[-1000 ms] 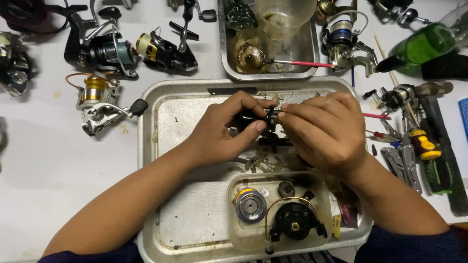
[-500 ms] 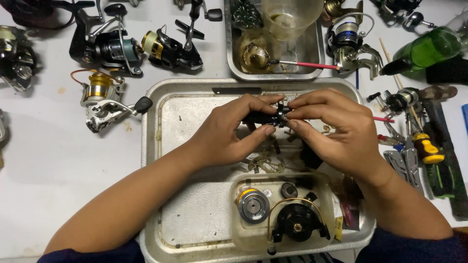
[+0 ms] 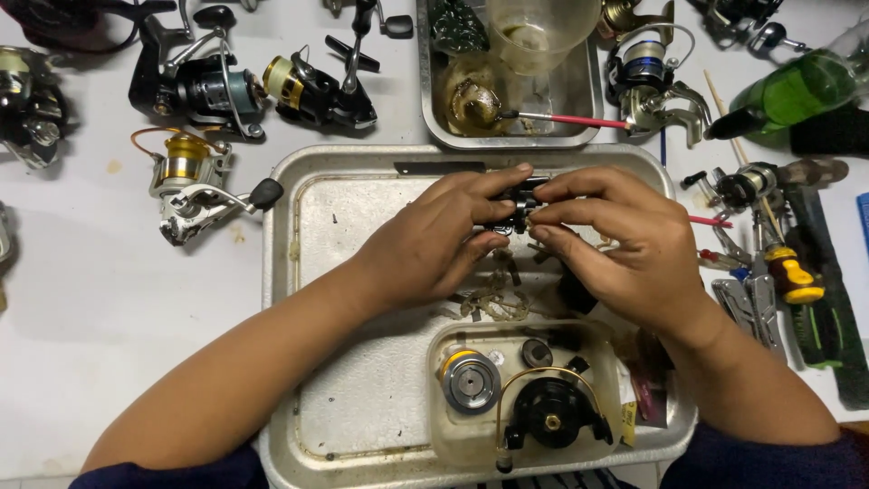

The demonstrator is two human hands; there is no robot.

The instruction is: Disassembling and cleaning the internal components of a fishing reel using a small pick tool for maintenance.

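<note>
Left hand (image 3: 433, 240) and right hand (image 3: 625, 240) meet over the top half of the big metal tray (image 3: 317, 299), both pinched shut on a small black reel part (image 3: 516, 204) w/ thumbs and fingertips. Part sits up off the tray floor, just below the tray's far rim. Under the hands lie little loose bits (image 3: 493, 299). Nearer the body, a clear plastic tub (image 3: 453, 435) inside the tray holds a silver spool (image 3: 471, 380) and a black rotor (image 3: 550, 412). Left side of the tray floor is bare, so room there. Past the far rim sits a smaller tray (image 3: 430, 118) w/ a cup. Fishing reels (image 3: 195, 177) crowd the tabletop (image 3: 81, 317) at left; tools (image 3: 797, 281) lie close to the right edge.
</note>
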